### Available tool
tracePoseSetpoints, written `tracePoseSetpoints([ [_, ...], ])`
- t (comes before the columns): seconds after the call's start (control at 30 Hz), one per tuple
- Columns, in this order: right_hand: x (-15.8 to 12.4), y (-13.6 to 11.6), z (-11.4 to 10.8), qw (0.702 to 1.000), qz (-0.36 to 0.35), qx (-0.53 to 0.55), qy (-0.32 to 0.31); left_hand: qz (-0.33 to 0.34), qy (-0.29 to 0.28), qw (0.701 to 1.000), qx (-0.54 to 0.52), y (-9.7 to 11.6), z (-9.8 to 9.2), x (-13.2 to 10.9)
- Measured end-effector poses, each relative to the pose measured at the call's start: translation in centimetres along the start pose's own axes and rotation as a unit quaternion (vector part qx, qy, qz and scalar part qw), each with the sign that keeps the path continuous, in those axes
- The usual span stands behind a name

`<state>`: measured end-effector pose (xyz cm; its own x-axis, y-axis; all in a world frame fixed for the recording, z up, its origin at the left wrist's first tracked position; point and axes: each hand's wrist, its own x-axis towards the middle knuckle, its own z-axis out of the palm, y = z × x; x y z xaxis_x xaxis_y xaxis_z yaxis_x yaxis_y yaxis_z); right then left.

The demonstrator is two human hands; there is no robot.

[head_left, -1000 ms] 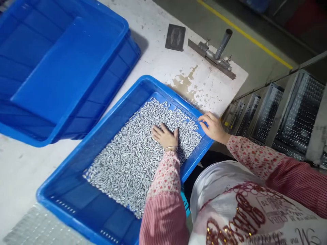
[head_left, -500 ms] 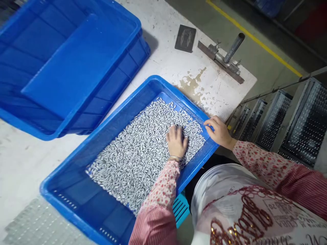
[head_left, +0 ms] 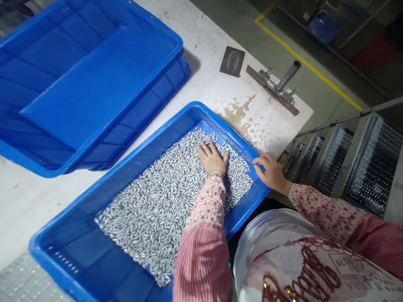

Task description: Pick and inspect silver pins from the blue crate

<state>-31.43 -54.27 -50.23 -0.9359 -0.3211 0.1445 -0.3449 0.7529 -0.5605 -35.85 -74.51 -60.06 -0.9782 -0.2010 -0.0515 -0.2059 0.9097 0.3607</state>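
Note:
A blue plastic tray (head_left: pixel 71 205) lies at an angle in front of me. Small silvery, spindle-shaped pieces (head_left: pixel 157 201) cover much of its floor in a thin layer. My left hand (head_left: pixel 213 158) rests palm down on them towards the tray's far end, its fingers spread and holding nothing. At the tray's right-hand corner, my right hand (head_left: pixel 269 170) has its fingers curled on the rim, thumb and forefinger gripping the edge.
Stacked blue crates (head_left: pixel 94 84) stand at upper left on the white worktable (head_left: pixel 176 90). A dark square plate (head_left: pixel 232 61) and a metal bar fixture with an upright tube (head_left: pixel 273 88) lie near the table's far edge. Perforated metal steps (head_left: pixel 333 155) are at right.
My left hand has moved forward over the silvery pieces, and its fingers have spread. The view has shifted slightly. My right hand stays at the tray rim.

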Motion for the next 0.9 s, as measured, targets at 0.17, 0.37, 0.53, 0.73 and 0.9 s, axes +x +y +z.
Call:
tracePoseSetpoints([
  [0.17,0.1,-0.2,-0.2,1.0,0.001,-0.02,0.0,0.171,-0.084,0.981,-0.022,3.0,0.9,-2.7],
  [0.37,0.0,-0.1,-0.2,0.999,-0.008,-0.032,-0.001,0.332,-0.09,0.935,-0.086,-0.2,-0.8,-8.0],
  [0.53,0.0,0.0,-0.1,0.999,-0.005,-0.032,-0.007,0.063,0.038,0.992,-0.099,-7.0,-2.8,-6.2],
  [0.73,0.0,0.0,0.0,0.999,-0.01,-0.035,0.001,-0.153,0.036,0.988,0.0,-10.8,-4.7,-0.9],
  [0.9,-0.1,0.0,0.1,0.999,-0.006,-0.034,-0.001,-0.153,-0.01,0.988,0.031,-10.0,-5.7,0.3],
])
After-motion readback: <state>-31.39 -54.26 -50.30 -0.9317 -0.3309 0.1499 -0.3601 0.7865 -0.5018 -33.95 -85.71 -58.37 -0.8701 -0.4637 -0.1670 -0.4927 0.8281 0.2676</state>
